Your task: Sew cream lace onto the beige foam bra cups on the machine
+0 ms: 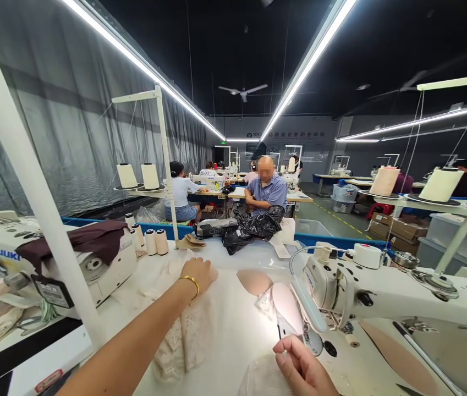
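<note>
My left hand (199,276), with a gold bangle on the wrist, reaches forward onto sheer cream lace fabric (194,335); its fingertips are mostly hidden, so its grip is unclear. Near the front edge, my right hand (301,366) has thumb and forefinger pressed together beside the sewing machine's needle area, above a pale sheer piece (264,377). Whatever it pinches is too small to name. A pink-beige cup (253,281) lies on the table, and a lighter cup (286,308) with lace at its edge sits by the white sewing machine (382,280).
Black plastic bags (252,228) and thread cones (156,242) stand at the table's back. Another sewing machine (113,264) with dark cloth is at left, behind a white post (31,165). A brown panel (402,355) lies right. A person (267,190) sits beyond the table.
</note>
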Available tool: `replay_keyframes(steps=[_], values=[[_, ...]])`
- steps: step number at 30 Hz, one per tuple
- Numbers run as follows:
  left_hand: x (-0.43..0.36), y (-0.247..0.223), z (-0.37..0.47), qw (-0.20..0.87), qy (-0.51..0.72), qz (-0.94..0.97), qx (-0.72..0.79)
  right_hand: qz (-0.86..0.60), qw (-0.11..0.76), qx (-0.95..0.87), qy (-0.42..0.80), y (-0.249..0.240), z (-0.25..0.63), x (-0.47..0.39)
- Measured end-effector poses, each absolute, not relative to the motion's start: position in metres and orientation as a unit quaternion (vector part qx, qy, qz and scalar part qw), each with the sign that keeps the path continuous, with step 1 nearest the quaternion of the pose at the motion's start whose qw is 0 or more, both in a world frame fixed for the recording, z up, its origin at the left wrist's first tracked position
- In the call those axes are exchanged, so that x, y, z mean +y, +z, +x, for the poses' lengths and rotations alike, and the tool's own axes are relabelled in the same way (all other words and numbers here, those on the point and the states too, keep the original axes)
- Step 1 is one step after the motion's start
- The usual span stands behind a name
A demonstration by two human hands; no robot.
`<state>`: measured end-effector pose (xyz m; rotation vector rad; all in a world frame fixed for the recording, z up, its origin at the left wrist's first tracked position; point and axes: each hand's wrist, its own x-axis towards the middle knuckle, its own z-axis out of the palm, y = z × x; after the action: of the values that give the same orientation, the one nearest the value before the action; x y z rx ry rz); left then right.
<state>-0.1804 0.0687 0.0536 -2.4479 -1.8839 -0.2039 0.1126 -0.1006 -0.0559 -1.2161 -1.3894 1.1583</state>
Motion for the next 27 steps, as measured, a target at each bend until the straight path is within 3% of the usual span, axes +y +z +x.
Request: replay_keyframes(steps=[9,17,22,25,27], values=[[0.054,0.047,-0.167,-0.051,-0.042,-0.868,-0.491,-0.503,0.457,-0.582,0.446,-0.048,0.113,-0.102],[0.042,0.044,-0.139,-0.052,-0.135,-0.830,-0.539,-0.488,0.452,-0.563,0.491,-0.028,0.115,-0.108],[0.026,0.055,-0.131,-0.104,-0.273,-0.787,-0.543,-0.496,0.459,-0.526,0.516,-0.007,0.125,-0.114],[-0.010,0.061,-0.122,-0.213,-0.362,-0.743,-0.522,-0.498,0.472,-0.493,0.535,-0.001,0.134,-0.117],[-0.044,0.061,-0.112,-0.442,-0.420,-0.650,-0.454,-0.488,0.481,-0.477,0.550,0.001,0.140,-0.122]])
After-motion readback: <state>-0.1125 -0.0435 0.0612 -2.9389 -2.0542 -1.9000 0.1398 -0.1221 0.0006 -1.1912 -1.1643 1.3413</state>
